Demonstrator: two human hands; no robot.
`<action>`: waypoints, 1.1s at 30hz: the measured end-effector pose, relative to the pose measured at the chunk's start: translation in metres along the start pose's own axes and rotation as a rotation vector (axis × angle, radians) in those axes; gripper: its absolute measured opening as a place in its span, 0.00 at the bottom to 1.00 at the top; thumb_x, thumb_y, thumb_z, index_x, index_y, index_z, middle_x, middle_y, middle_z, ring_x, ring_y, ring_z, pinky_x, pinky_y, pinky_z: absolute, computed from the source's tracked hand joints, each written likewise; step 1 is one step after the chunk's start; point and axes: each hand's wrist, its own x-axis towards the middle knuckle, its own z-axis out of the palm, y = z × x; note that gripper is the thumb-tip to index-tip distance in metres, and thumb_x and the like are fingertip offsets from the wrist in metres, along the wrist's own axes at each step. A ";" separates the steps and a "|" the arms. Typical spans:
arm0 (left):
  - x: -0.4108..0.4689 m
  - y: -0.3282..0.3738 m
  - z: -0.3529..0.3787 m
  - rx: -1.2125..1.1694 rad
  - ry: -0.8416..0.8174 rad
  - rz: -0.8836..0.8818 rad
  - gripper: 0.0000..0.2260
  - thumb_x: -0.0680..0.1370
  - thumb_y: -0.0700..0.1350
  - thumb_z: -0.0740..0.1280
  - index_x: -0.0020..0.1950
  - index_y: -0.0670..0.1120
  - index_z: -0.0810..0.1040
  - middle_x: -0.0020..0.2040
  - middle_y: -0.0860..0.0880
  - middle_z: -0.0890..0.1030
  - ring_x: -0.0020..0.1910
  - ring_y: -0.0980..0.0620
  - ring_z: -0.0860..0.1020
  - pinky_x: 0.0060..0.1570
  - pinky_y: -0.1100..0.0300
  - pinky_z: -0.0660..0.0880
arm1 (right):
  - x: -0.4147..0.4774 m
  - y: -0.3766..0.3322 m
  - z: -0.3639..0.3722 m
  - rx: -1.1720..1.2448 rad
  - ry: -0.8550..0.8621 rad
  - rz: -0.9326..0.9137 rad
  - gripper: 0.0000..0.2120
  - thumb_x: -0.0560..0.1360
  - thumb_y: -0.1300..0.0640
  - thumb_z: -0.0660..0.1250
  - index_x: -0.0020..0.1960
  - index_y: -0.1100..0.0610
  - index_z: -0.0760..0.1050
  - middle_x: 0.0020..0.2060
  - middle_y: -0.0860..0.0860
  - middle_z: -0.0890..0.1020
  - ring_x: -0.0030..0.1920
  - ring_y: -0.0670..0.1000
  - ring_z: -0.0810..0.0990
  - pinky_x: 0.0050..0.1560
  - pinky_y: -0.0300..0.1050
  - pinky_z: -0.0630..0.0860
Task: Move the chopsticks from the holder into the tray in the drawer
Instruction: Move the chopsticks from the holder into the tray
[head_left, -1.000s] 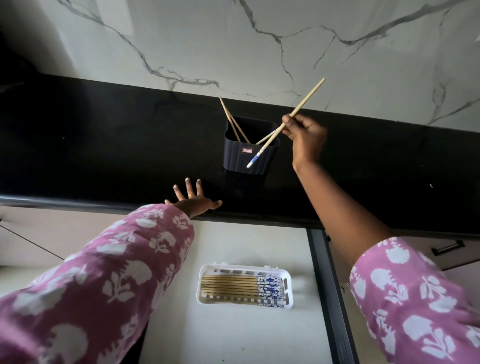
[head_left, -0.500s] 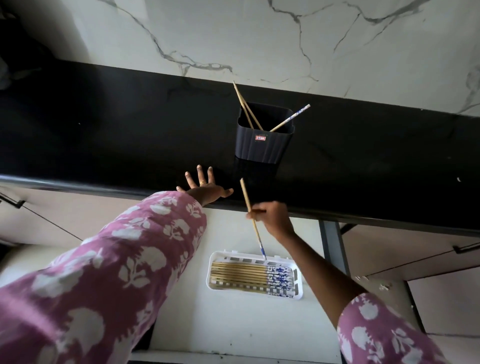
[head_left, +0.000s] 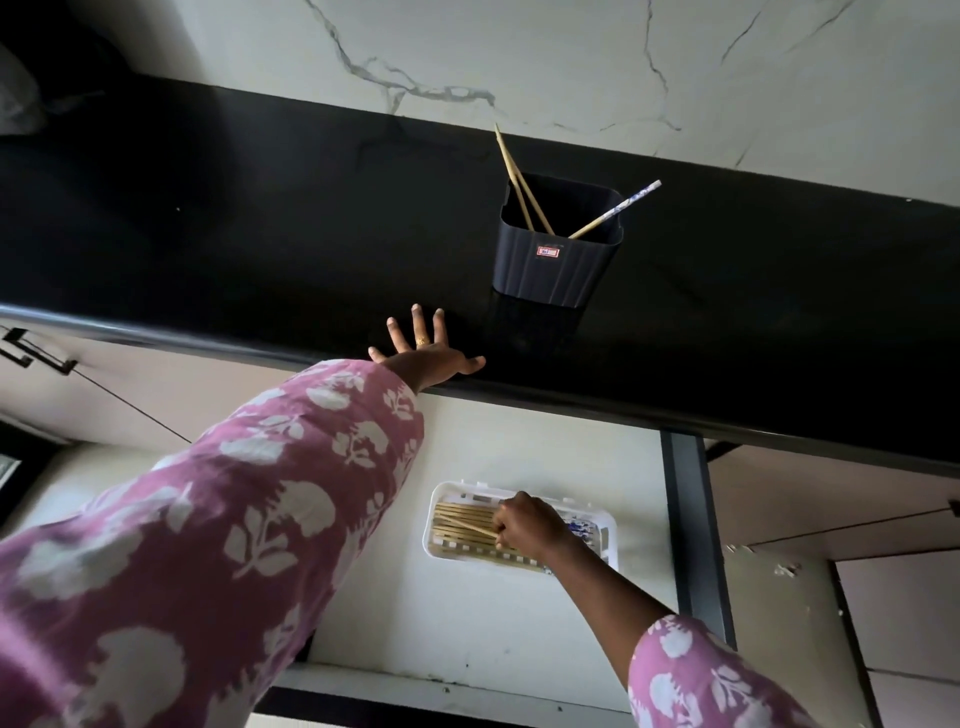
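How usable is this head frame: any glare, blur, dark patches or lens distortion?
Head view: soft even light, no harsh glare; the glossy black countertop mirrors the chopstick holder; the wide lens enlarges the near left sleeve, slightly soft; the chopstick in the right hand reads clearly against the white tray.

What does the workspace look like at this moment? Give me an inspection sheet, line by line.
surface: glossy black counter; open drawer below it.
job's things: dark holder upright on the counter, three chopsticks leaning in it; white tray in the drawer holds a row of chopsticks lying flat.
clutter: pale thing at the counter's far left, too blurred to name.
grips: left hand flat on the counter edge, fingers spread; right hand over the tray, pinching one chopstick slanted across the row.
cables: nothing seen.
surroundings: marble wall behind; cabinet doors beside the drawer.
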 end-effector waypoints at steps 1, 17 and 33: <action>0.000 0.000 0.000 -0.004 0.000 -0.004 0.40 0.73 0.71 0.55 0.78 0.56 0.42 0.79 0.52 0.41 0.76 0.38 0.37 0.70 0.32 0.41 | 0.000 0.000 0.003 -0.017 -0.027 0.011 0.07 0.70 0.65 0.63 0.41 0.65 0.80 0.44 0.59 0.84 0.48 0.56 0.83 0.41 0.39 0.70; -0.003 -0.001 -0.003 0.000 -0.010 0.015 0.40 0.74 0.70 0.55 0.78 0.55 0.41 0.79 0.51 0.40 0.76 0.38 0.36 0.70 0.32 0.40 | 0.003 0.001 0.027 -0.028 0.104 -0.019 0.15 0.74 0.51 0.54 0.30 0.56 0.67 0.41 0.58 0.78 0.46 0.53 0.76 0.43 0.43 0.65; 0.000 -0.001 -0.001 0.022 -0.013 0.010 0.40 0.73 0.72 0.54 0.78 0.55 0.42 0.79 0.51 0.41 0.76 0.37 0.37 0.69 0.32 0.41 | 0.015 0.019 -0.106 -0.136 0.943 -0.309 0.06 0.69 0.63 0.66 0.36 0.59 0.82 0.34 0.53 0.85 0.34 0.55 0.84 0.32 0.40 0.78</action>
